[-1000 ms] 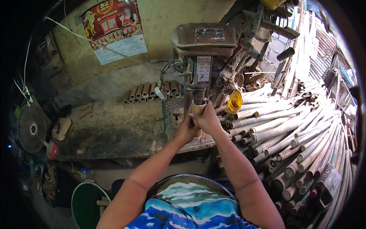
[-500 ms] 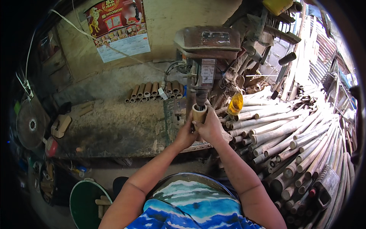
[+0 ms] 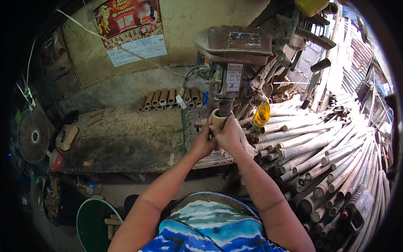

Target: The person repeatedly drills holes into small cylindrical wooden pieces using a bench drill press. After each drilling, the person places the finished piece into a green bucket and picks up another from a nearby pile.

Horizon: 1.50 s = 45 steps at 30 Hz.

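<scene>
I am wrapping both hands around a short bamboo tube (image 3: 218, 119) and holding it standing up. My left hand (image 3: 203, 143) is gripping its left side and my right hand (image 3: 229, 136) is gripping its right side, and the two hands are touching each other. The open top of the tube is sitting right under the dark tip of the drill press (image 3: 233, 54), so close that I cannot tell if they are touching. The rusty machine is rising just behind my hands.

The tube is standing near the right end of the dusty wooden surface (image 3: 126, 143). Farther back on it, to the left of the machine, a row of cut bamboo pieces (image 3: 170, 98) is lying side by side. A few loose bits of wood (image 3: 66, 136) are lying at its left end.

Just to the right of the tube, a yellow see-through guard (image 3: 262, 114) is hanging. Past it, a big pile of long bamboo poles (image 3: 331, 155) is filling the whole right side.

On the wall behind, a red and white calendar poster (image 3: 130, 29) is hanging. Down on the left, a round saw blade (image 3: 33, 136) is leaning, and a green bucket (image 3: 95, 220) is standing on the floor by my left arm.
</scene>
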Each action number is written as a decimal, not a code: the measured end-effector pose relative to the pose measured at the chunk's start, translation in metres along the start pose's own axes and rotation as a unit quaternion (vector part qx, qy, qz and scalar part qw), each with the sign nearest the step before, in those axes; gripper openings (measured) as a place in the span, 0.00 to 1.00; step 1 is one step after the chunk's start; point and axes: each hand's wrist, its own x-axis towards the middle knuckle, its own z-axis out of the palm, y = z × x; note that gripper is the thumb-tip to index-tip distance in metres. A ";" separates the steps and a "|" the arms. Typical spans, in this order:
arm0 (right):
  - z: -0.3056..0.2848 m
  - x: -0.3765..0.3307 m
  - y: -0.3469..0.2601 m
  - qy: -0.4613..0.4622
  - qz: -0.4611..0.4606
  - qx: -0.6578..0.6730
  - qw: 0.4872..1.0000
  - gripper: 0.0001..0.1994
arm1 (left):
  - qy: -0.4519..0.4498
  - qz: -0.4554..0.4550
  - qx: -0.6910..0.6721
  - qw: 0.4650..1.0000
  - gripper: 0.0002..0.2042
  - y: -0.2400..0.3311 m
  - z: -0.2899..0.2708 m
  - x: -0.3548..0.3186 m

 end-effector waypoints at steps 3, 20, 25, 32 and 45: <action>-0.011 0.002 0.002 -0.023 0.041 -0.036 0.998 0.30 | 0.000 0.033 -0.032 0.999 0.45 -0.002 0.005 0.007; -0.029 -0.027 -0.016 -0.002 -0.020 -0.047 0.999 0.30 | -0.063 -0.006 -0.097 0.993 0.47 -0.002 0.006 -0.017; -0.014 -0.026 -0.014 -0.001 -0.012 -0.016 1.000 0.27 | -0.049 -0.023 -0.076 0.996 0.47 -0.001 -0.001 -0.019; 0.000 -0.014 -0.005 0.011 0.011 0.000 1.000 0.29 | -0.019 -0.043 -0.038 0.998 0.44 0.000 -0.005 -0.008; -0.025 0.001 0.000 0.007 0.027 -0.004 1.000 0.28 | -0.040 -0.004 -0.046 0.998 0.42 -0.019 0.015 0.022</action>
